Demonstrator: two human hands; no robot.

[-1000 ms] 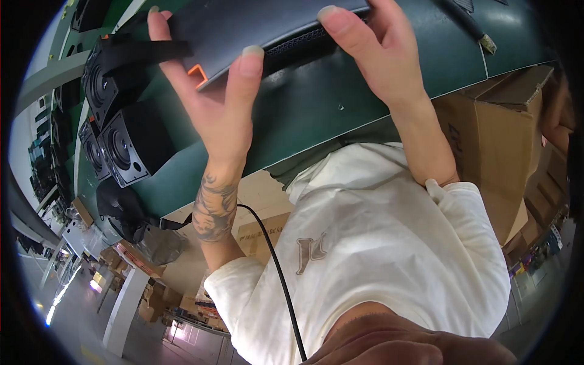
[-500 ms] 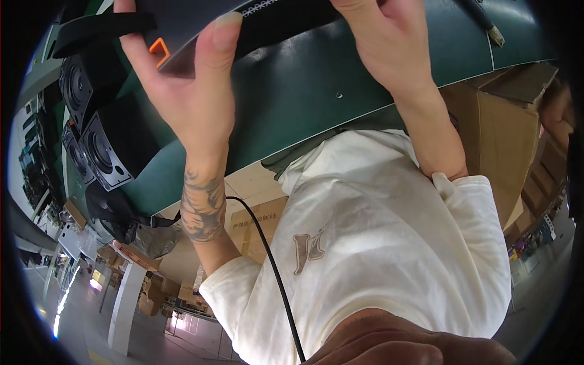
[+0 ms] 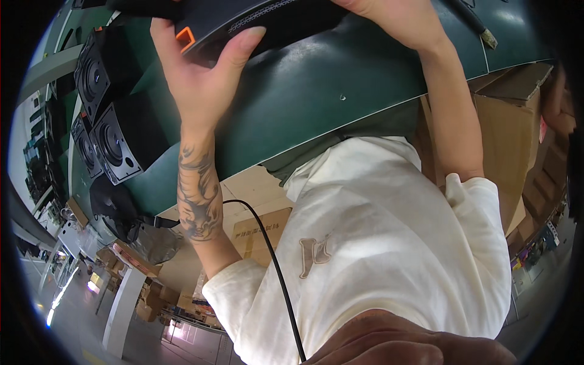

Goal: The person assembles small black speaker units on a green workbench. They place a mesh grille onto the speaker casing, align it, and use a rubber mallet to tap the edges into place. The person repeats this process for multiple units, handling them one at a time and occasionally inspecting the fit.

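At the top edge of the head view I hold a black box-shaped device (image 3: 243, 18) above the green tabletop; its upper part is cut off. A perforated strip runs along its near side, and an orange bracket-shaped piece (image 3: 185, 40) shows at its left corner. My left hand (image 3: 204, 79) grips that corner, thumb laid along the near edge. My right hand (image 3: 395, 18) is at the device's right end, its fingertips out of view. A dark strap or handle (image 3: 143, 7) sticks out to the left.
Several black speakers (image 3: 118, 143) stand on the left of the green table (image 3: 292, 109). A brush-like tool (image 3: 480, 30) lies at the far right. Cardboard boxes (image 3: 502, 128) stand right of me; a black bag (image 3: 112, 201) is at the lower left. A black cable (image 3: 274, 261) hangs before my shirt.
Both hands have shifted a little with the device, my right hand up and further right in the view. The speakers appear slightly further right. My grip on the device continues.
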